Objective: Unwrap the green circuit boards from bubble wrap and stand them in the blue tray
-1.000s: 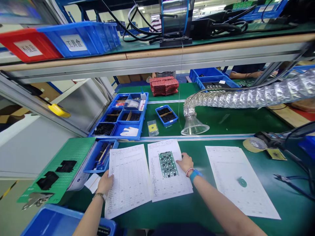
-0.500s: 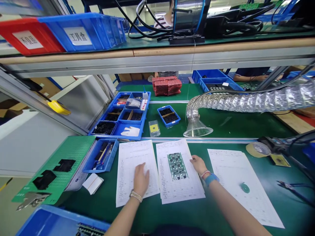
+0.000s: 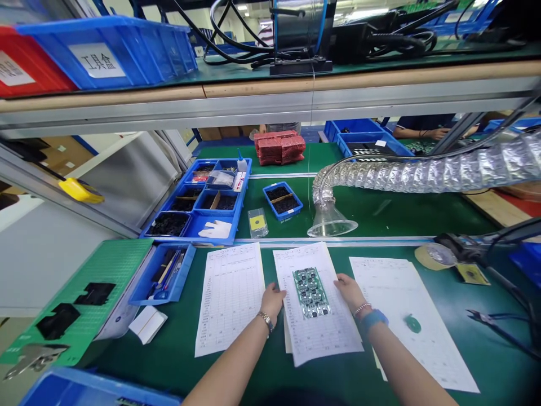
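Left hand point(image 3: 273, 301) and right hand point(image 3: 350, 293) sit on opposite edges of a printed sheet point(image 3: 327, 344), can't tell if they're pinching it or just resting, and a green circuit board point(image 3: 310, 292) lies mid-sheet, long axis pointing away from the person, far end leaning slightly left.

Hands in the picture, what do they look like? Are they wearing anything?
Both arms are bare, with no sleeves or gloves. The left hand has a shiny metal band on its wrist, maybe a watch. The right hand has a thin beaded bracelet and a wide blue band.
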A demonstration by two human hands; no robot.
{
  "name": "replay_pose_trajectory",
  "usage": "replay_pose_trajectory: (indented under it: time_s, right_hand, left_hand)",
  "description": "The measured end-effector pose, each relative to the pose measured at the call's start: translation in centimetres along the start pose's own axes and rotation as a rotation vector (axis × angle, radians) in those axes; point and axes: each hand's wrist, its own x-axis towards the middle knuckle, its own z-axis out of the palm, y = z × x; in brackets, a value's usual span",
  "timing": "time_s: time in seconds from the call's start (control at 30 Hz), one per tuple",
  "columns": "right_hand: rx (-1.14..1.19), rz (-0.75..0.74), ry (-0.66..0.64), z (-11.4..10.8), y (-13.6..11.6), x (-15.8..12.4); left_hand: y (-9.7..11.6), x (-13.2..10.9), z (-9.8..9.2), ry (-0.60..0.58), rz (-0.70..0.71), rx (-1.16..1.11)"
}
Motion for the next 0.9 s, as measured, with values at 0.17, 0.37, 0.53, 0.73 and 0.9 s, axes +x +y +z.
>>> replay_pose_trajectory:
  time_s: [0.17, 0.37, 0.53, 0.73, 0.9]
  right_hand:
    - [-0.004, -0.048, 0.016, -0.1, -0.7, -1.3]
    - [0.050, -0.199, -0.083, 3.3, -4.5, -3.3]
    - [0.034, -0.303, -0.201, 11.8, -9.7, -3.2]
    - [-0.076, -0.297, -0.235, 19.5, -12.0, -1.9]
    - [-0.167, -0.276, -0.197, 21.5, -12.3, -1.4]
  left_hand:
    - [-0.6, -0.4, 0.6, -0.021, 0.079, 0.052]
    - [-1.7, -0.5, -5.5, 0.091, 0.176, 0.047]
    - [-2.7, -1.0, -14.8, 0.237, 0.179, 0.051]
    - [-5.2, 0.2, -20.7, 0.384, 0.032, 0.211]
    - [-5.9, 2.3, -21.8, 0.502, 0.009, 0.386]
